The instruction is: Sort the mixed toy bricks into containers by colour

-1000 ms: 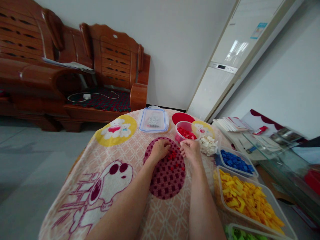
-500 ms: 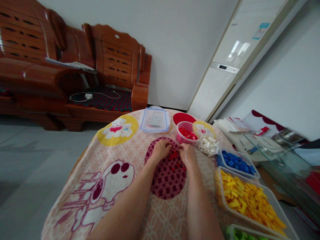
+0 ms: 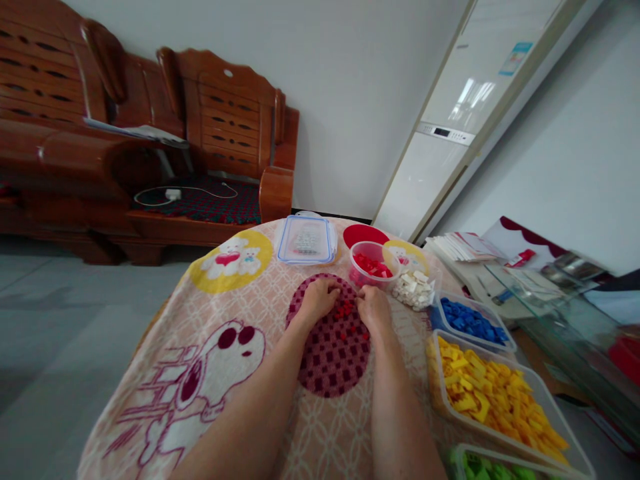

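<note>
My left hand [image 3: 321, 298] rests at the upper left of the dark red checkered circle [image 3: 333, 367] on the tablecloth, its fingers curled together; what they pinch, if anything, is too small to tell. Across from it, my right hand [image 3: 373, 308] is at the circle's right edge with fingertips bent inward, their contents hidden. Several small red pieces [image 3: 346, 309] lie scattered between and below the hands. Just beyond my right hand stands a round clear tub [image 3: 374, 265] of red pieces, with a pile of white pieces [image 3: 414, 289] to its right.
A clear box with a blue-edged lid [image 3: 307, 240] and a red round lid [image 3: 365, 236] lie at the back. Boxes of blue [image 3: 473, 321], yellow [image 3: 495, 397] and green pieces [image 3: 493, 468] line the right side. A glass shelf [image 3: 545, 310] stands beyond, right of the table.
The whole view has shifted slightly. Both hands keep nearly the same place over the circle, with only small finger movements.
</note>
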`<action>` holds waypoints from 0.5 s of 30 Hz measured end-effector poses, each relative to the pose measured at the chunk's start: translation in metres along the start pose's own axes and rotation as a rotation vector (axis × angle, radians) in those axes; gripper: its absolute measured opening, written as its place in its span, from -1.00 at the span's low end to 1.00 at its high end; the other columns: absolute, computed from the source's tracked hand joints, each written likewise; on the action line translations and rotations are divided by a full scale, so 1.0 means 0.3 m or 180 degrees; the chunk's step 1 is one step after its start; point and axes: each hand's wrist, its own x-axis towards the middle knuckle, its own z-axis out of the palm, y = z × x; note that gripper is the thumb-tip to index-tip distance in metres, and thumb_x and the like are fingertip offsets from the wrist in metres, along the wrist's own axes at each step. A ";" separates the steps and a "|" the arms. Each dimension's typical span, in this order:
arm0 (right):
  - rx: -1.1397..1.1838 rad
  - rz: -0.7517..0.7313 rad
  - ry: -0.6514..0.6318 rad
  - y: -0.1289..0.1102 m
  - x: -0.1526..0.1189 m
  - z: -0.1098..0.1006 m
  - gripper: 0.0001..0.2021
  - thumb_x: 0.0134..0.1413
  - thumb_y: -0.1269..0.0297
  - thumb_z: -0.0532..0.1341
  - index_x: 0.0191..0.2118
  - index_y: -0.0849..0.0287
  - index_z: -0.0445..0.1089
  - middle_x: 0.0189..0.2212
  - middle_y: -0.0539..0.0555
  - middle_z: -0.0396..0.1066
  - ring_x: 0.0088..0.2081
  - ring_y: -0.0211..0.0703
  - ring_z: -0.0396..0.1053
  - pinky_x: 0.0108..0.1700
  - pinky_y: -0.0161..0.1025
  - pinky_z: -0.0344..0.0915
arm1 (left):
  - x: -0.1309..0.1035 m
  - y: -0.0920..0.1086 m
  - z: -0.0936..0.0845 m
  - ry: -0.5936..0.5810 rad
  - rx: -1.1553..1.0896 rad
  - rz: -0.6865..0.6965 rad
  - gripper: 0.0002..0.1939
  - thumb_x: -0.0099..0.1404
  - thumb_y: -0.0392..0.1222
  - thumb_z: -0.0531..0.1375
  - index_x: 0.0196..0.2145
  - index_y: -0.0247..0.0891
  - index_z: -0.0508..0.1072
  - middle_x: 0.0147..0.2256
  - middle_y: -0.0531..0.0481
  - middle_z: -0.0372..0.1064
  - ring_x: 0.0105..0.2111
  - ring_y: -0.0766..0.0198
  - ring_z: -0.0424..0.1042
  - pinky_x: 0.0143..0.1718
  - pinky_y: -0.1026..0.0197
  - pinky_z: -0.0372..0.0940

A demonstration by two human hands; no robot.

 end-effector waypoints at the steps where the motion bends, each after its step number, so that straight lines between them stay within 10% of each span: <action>1: 0.0015 0.0000 0.0003 0.001 0.000 -0.001 -0.86 0.06 0.38 0.17 -0.32 0.14 0.49 -0.31 0.17 0.54 -0.22 -0.10 0.46 -0.20 -0.28 0.22 | 0.002 -0.002 0.002 0.0002 0.0002 0.0007 -0.76 0.26 -0.32 0.13 -0.21 -0.27 0.59 -0.35 -0.03 0.56 -0.29 0.24 0.50 -0.15 0.25 0.35; 15: 0.2898 0.0063 0.0588 -0.012 0.003 -0.089 -0.82 -0.07 0.16 0.19 -0.41 0.17 0.39 -0.68 -0.09 0.34 -0.69 -0.31 0.26 -0.64 -0.40 0.19 | -0.004 -0.002 0.000 0.0031 -0.0058 0.0032 -0.75 0.25 -0.31 0.12 -0.23 -0.25 0.61 -0.39 -0.03 0.55 -0.33 0.25 0.49 -0.20 0.26 0.35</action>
